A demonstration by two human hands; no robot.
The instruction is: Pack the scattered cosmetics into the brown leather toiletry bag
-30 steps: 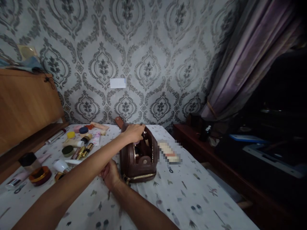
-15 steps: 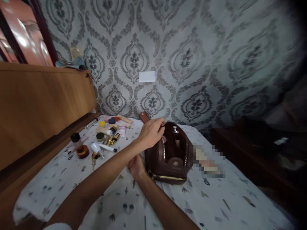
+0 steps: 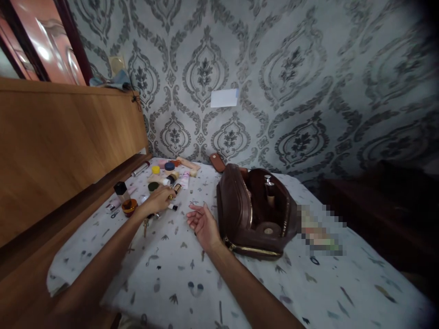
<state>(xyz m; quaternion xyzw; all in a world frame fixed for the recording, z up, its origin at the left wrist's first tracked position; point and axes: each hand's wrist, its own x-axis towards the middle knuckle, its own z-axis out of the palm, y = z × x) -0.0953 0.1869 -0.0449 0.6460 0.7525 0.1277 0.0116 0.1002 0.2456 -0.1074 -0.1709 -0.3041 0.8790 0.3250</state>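
My left hand (image 3: 158, 201) is over the cosmetics at the left, its fingers closed at a small gold and dark tube (image 3: 177, 188). Palm up and fingers loosely curled apart, my right hand (image 3: 205, 227) rests just left of the bag and holds nothing. The dark brown bag (image 3: 233, 201) stands unzipped, with a silver-capped bottle (image 3: 270, 189) inside it. Around my left hand lie a white tube with a black cap (image 3: 173, 207), an amber jar (image 3: 129, 208), a dark-capped bottle (image 3: 121, 192) and a dark green lid (image 3: 153, 186), partly hidden.
A yellow-capped jar (image 3: 155, 169), a blue-lidded jar (image 3: 169, 167) and a silver tube (image 3: 140, 169) lie farther back on the patterned cloth (image 3: 164, 278). A wooden board (image 3: 68, 151) borders the left. Right of the bag is a blurred item (image 3: 317, 233).
My left hand has left the bag's rim and moved left to the cosmetics. My right hand has turned palm up beside the bag. The view has shifted slightly.
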